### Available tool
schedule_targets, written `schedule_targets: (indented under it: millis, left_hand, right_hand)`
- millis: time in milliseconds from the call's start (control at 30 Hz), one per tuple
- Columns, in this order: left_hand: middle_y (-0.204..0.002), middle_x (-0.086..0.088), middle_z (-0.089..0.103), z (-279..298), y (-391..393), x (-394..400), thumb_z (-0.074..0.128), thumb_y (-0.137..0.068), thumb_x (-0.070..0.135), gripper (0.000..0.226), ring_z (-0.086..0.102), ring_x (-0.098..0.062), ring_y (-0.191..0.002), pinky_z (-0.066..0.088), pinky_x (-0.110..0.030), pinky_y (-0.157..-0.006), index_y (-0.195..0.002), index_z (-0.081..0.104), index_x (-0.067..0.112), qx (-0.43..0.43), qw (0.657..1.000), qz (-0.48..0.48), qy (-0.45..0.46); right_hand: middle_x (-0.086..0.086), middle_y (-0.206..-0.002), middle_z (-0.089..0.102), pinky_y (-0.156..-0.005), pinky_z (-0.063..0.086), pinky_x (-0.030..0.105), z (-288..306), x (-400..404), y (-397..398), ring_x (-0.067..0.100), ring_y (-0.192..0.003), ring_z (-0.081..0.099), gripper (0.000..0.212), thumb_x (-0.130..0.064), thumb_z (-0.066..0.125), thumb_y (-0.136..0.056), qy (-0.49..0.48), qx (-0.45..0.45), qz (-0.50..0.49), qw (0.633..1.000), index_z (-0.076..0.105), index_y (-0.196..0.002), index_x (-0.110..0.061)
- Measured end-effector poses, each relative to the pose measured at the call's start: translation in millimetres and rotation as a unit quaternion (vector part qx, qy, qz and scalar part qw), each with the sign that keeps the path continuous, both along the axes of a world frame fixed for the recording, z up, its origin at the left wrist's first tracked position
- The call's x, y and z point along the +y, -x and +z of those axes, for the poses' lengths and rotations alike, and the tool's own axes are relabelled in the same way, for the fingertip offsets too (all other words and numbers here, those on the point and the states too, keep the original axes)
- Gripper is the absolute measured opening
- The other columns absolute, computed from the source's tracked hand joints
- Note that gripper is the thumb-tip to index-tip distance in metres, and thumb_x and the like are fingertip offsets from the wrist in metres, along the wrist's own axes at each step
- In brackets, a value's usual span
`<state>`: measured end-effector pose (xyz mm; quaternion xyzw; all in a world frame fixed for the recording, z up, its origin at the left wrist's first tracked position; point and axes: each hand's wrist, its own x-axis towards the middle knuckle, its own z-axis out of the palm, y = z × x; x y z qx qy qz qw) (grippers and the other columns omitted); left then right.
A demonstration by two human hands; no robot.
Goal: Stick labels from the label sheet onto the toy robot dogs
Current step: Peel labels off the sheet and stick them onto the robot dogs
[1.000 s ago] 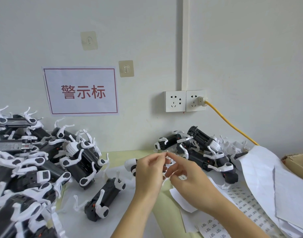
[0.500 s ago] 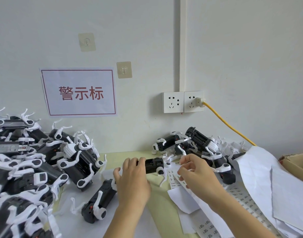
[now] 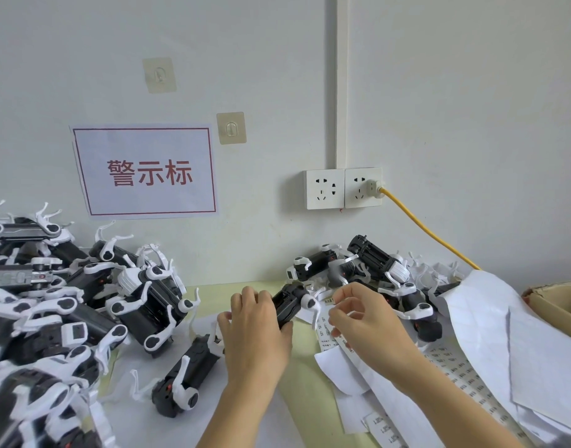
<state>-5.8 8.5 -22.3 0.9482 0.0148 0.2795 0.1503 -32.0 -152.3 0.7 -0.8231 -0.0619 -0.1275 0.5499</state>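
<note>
1. Pale wall ahead carries a red-lettered paper sign (image 3: 145,171) at ten o'clock and a double socket (image 3: 342,188) at one o'clock, with a yellow cable (image 3: 429,236) running down to the right.
2. On the yellow-green counter (image 3: 213,291), heaps of toy robot dogs sit at nine o'clock (image 3: 84,302) and at two o'clock (image 3: 374,270); one more dog lies alone at seven o'clock (image 3: 187,376).
3. My left hand (image 3: 255,334) has come down from mid-air within the last second, and its grip is now closed round one black toy robot dog (image 3: 289,305), pinning it near the counter's centre.
4. My right hand (image 3: 365,321) has dropped beside it, just right of the dog. Its fingertips (image 3: 337,297) pinch a small label strip (image 3: 328,302); whether a label has peeled fully free I cannot tell.
5. The label sheet (image 3: 455,376) lies under and beyond my right wrist, running towards five o'clock, with loose white backing paper (image 3: 520,334) at three o'clock.
6. I judge the shift to mean picking is over: dog held steady, label at hand, so pressing it onto the body comes next.
7. The white leg (image 3: 311,302) sticks out between label and body, so I would have to work round it.
</note>
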Motion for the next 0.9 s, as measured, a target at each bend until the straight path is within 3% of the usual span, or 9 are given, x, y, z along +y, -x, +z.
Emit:
schedule_targets:
  millis: [100,200,300,367,500,667,767,900]
  left_hand:
    - [-0.095,0.011,0.058,5.5,4.3,-3.7,0.067,-0.087,0.03,0.022,0.058,-0.018,-0.093,0.046,-0.032,-0.073,-0.102,0.051,0.026,-0.014,0.983,-0.059,0.174]
    - [-0.078,0.01,0.064,8.4,7.0,-9.2,0.073,-0.079,0.03,0.024,0.063,-0.01,-0.068,0.044,-0.027,-0.054,-0.092,0.053,0.032,0.016,0.949,-0.088,0.303]
    - [-0.072,0.012,0.066,11.1,9.2,-16.4,0.079,-0.074,0.027,0.026,0.063,0.0,-0.057,0.041,-0.013,-0.045,-0.085,0.056,0.033,0.034,0.903,-0.118,0.413]
    - [-0.07,0.01,0.068,12.2,11.3,-21.3,0.079,-0.074,0.023,0.025,0.063,-0.003,-0.051,0.043,-0.016,-0.045,-0.089,0.06,0.028,0.062,0.87,-0.137,0.47]
    - [-0.074,0.006,0.068,8.3,23.9,-32.6,0.078,-0.077,0.025,0.027,0.063,-0.013,-0.057,0.045,-0.023,-0.051,-0.094,0.058,0.023,0.111,0.831,-0.175,0.515]
    - [-0.089,-0.006,0.067,5.7,37.7,-38.4,0.078,-0.081,0.019,0.029,0.053,-0.011,-0.046,0.037,-0.017,-0.041,-0.1,0.057,0.016,0.11,0.796,-0.199,0.56]
    - [-0.091,-0.006,0.07,3.3,41.9,-36.3,0.076,-0.084,0.015,0.031,0.056,-0.013,-0.048,0.038,-0.017,-0.042,-0.105,0.056,0.025,0.093,0.789,-0.219,0.567]
    - [-0.079,-0.001,0.073,2.3,41.7,-33.7,0.073,-0.084,0.007,0.051,0.054,-0.014,-0.046,0.039,-0.019,-0.043,-0.11,0.058,0.048,0.07,0.782,-0.251,0.566]
  right_hand:
    - [0.0,-0.077,0.069,-0.062,0.047,0.031,1.8,1.1,1.6,0.022,-0.073,0.069,0.006,-0.014,0.061,-0.092,-0.012,-0.016,0.026,0.999,0.059,-0.09,-0.019]
    - [-0.001,-0.07,0.066,-0.061,0.047,0.028,2.2,0.5,2.7,0.012,-0.064,0.066,0.01,-0.008,0.059,-0.091,-0.001,-0.026,0.06,0.998,0.058,-0.089,-0.018]
    - [0.013,-0.069,0.065,-0.06,0.047,0.026,3.4,-3.5,3.6,0.018,-0.063,0.062,0.015,-0.002,0.054,-0.089,0.012,-0.044,0.082,0.996,0.058,-0.089,-0.016]
    - [0.02,-0.071,0.062,-0.057,0.045,0.024,4.5,-6.9,4.1,0.021,-0.062,0.059,0.016,0.001,0.051,-0.088,0.013,-0.059,0.087,0.994,0.058,-0.089,-0.014]
    - [0.01,-0.06,0.054,-0.052,0.04,0.02,7.9,-11.5,6.8,0.016,-0.056,0.048,0.017,0.004,0.05,-0.087,-0.003,-0.076,0.109,0.991,0.056,-0.084,-0.012]
    - [0.002,-0.058,0.052,-0.053,0.04,0.022,10.6,-12.7,8.8,0.017,-0.055,0.047,0.017,0.004,0.051,-0.089,-0.019,-0.086,0.129,0.988,0.053,-0.079,-0.01]
    - [-0.001,-0.056,0.054,-0.054,0.043,0.025,9.8,-11.7,8.5,0.016,-0.053,0.049,0.017,0.002,0.052,-0.088,-0.017,-0.084,0.139,0.987,0.054,-0.078,-0.012]
    - [0.0,-0.057,0.055,-0.058,0.043,0.032,6.9,-9.9,7.3,0.017,-0.054,0.05,0.018,0.002,0.053,-0.09,0.007,-0.085,0.134,0.987,0.055,-0.079,-0.011]
